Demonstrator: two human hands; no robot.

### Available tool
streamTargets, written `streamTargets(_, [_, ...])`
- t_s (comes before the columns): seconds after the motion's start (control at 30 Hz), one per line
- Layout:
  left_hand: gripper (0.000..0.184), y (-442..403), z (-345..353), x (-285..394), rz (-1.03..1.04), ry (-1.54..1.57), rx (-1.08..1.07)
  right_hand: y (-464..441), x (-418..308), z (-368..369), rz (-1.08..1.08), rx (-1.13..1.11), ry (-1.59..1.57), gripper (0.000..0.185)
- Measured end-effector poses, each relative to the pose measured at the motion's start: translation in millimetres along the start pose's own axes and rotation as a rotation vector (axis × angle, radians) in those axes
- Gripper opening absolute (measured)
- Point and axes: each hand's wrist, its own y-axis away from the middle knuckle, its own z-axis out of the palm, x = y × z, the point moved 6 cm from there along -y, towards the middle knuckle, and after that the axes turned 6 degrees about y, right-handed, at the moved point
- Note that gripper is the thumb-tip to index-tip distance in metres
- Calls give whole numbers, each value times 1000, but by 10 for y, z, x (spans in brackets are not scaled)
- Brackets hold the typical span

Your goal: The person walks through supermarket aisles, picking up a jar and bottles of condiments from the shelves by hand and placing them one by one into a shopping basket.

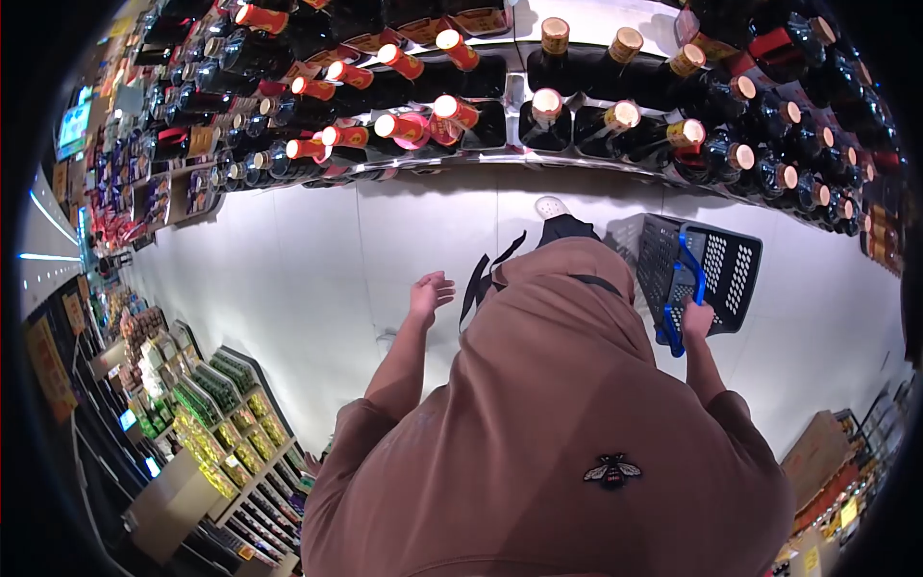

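Basket: the dark basket (736,277) is right of centre in the frame, beside the person's right leg; whether it hangs free or touches the floor cannot be told.
Right hand: the right hand (698,319) has its fingers closed around the blue handle (696,273).
Left hand: the left hand (432,295), left of centre, is held out over the floor (308,255), fingers loosely spread and slightly bent, with nothing seen in them.
Carrying well: a firm wrap on the handle, the wrist relaxed and the basket level seem best; its far edge should stay away from the shelf, since a swing could knock glass.
Reaching well: the left hand has the freer path, and any bottle is best taken by its body rather than its cap.
Bottles: red-capped bottles (454,112) stand at upper centre-left, pale-capped bottles (546,106) at upper centre, close together along the curved shelf (615,169).
In the way: neighbouring necks leave little finger room; dark straps (476,287) dangle near the left hand.
Underfoot: a white shoe (551,206) points towards the shelf.
Around: yellow packets (200,444) fill a stand at lower left.
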Motion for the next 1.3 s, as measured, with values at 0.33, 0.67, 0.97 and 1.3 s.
streamTargets(0.33, [28, -135, -912, -2, 7, -22, -78, 482, -85, 599, -196, 91, 25, 30])
streamTargets(0.67, [28, -193, -2222, -582, -11, 63, -31, 963, -185, 1234, -333, 185, 55, 31])
streamTargets(0.97, [27, -149, -2886, -1211, -101, 59, -33, 1719, -456, 1456, -294, 117, 107, 32])
streamTargets(1.3, [33, -178, -2931, -680, -84, -123, -56, 2478, -735, 1678, -268, 141, 186, 34])
